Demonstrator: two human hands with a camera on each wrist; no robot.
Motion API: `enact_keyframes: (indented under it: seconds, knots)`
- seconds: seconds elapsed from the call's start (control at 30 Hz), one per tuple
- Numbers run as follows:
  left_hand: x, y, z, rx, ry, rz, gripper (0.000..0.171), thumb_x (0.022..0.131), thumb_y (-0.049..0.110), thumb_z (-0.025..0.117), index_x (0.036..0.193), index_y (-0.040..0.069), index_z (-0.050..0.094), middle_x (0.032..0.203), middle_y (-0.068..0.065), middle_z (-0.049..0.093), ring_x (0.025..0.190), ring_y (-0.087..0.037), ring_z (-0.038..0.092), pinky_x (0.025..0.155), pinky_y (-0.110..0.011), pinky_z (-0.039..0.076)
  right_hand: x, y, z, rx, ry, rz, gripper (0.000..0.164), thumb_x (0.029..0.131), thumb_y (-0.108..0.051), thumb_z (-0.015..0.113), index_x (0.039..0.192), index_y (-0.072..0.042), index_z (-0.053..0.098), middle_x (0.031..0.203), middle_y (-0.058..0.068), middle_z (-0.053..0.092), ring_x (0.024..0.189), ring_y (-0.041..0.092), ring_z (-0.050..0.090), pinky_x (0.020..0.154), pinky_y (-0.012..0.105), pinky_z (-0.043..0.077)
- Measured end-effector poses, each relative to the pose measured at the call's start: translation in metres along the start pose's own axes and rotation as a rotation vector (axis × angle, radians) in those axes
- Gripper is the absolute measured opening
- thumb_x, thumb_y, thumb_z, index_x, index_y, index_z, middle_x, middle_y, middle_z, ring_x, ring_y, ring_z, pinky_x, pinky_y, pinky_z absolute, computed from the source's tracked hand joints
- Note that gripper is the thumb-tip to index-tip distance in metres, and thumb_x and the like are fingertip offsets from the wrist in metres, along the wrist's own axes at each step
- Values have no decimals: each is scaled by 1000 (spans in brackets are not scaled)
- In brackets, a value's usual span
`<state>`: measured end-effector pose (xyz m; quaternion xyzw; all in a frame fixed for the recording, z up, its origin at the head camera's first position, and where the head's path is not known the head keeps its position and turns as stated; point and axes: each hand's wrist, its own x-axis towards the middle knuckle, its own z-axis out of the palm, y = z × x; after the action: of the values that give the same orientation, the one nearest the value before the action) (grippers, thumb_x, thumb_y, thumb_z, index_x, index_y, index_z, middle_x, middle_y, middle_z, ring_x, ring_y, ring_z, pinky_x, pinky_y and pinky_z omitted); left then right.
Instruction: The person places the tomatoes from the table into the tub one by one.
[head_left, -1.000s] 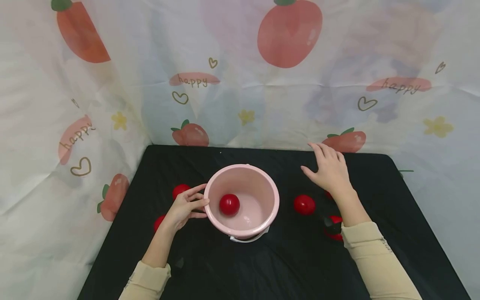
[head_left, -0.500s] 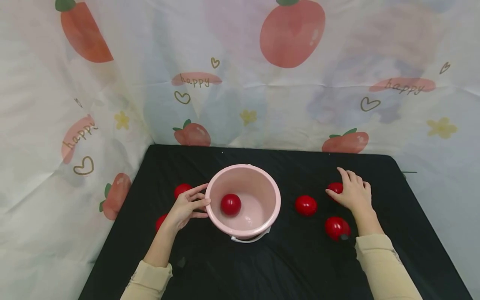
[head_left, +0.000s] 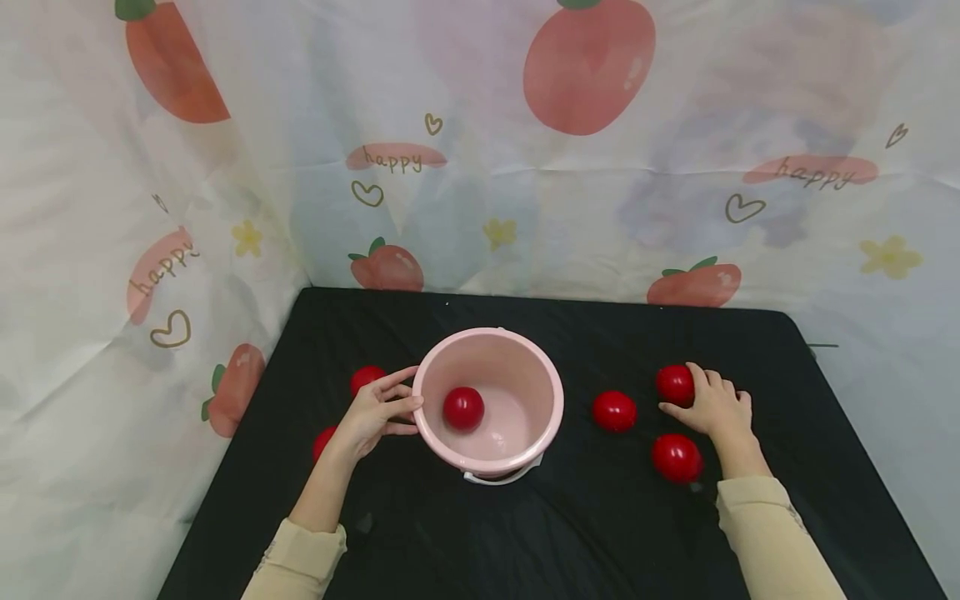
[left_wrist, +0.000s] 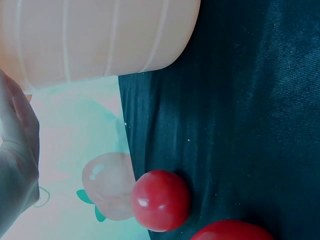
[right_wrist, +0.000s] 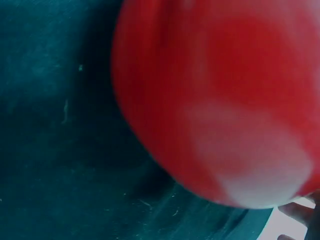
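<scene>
A pink bucket stands mid-table, with one red ball inside. My left hand holds its left rim, thumb at the edge and fingers along the outer wall; the left wrist view shows the bucket's side beside that hand. At the right, my right hand grips another red ball, its thumb on the near side and fingers round the right side. A nearer red ball lies close to my right wrist. Most of the right wrist view is filled by a blurred red ball.
One red ball lies between the bucket and my right hand. Two more red balls, a farther one and a nearer one, lie left, partly behind my left arm. The black-covered table meets a printed cloth behind and left.
My right hand has come over to the far-right ball, then drawn slightly nearer with its fingers settling round that ball. My left hand and the bucket have stayed in place.
</scene>
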<state>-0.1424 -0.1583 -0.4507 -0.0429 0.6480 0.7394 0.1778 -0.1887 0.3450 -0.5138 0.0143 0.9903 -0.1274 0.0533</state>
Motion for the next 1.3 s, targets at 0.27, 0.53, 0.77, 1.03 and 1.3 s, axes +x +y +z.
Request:
enact_keyframes:
  seconds: [0.27,0.53,0.77,1.03,1.3]
  knots:
    - [0,0,0,-6,2,-3,58,82,7,67,135,6,43,96,-16,60,67,-18,65,65,-38,56,0,5,6,-11,-12,27,92,73,-49,67,135,4,24,125,35,32,108,51,31,85,67,24]
    - [-1,0,0,-4,-1,5,58,82,7,67,135,6,43,92,-10,61,66,-17,65,64,-38,56,1,5,9,-6,-25,37,87,74,-48,66,131,4,26,119,35,36,104,50,33,83,66,26]
    - [-1,0,0,-10,2,-3,58,82,6,67,135,5,42,89,-6,62,66,-17,65,64,-37,56,3,6,8,-24,-28,20,86,74,-46,66,130,6,26,117,34,36,103,50,33,84,66,26]
    - [1,0,0,-3,3,-4,58,82,8,67,135,6,43,97,-17,60,67,-18,65,65,-38,56,8,-4,-2,-72,-8,-31,85,73,-44,68,128,8,28,118,34,37,105,50,33,85,67,26]
    - [0,-1,-1,-16,0,-3,58,83,6,66,135,5,43,89,-7,62,66,-17,65,64,-37,56,13,-32,-28,-127,113,-119,79,73,-38,70,127,5,31,115,30,41,102,48,37,85,65,28]
